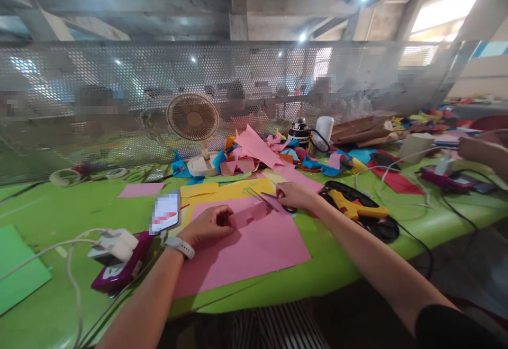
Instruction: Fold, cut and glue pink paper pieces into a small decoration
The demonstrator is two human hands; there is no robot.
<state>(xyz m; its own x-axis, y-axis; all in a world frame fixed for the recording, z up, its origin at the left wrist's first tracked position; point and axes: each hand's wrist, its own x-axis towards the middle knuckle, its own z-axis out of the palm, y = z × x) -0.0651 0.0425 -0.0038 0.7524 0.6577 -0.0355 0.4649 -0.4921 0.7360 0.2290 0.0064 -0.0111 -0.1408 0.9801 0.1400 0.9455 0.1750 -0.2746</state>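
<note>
Pinching one end of a small pink strip (256, 212), the left grip (210, 223) is narrow and curled above a pink sheet (246, 256) on the green counter (333, 272); a pale watch (181, 246) circles that wrist. The right grip (294, 195), also narrow, holds a thin dark tool (270, 196) near the strip's other end, tip pointing left. Just beside it shows a slim silver tool (265, 200), too blurred to name. A yellow sheet (206, 191) lies along the pink sheet's far side. To the left are a lit phone (165, 212) and a purple power strip (139, 260) with white chargers (117, 244) plugged in. To the right, a yellow glue gun (349, 207) rests on a black tray (364, 197). Farther back stand a fan (193, 118) and a dark bottle (299, 135), with coloured scraps (256, 148) heaped between them
</note>
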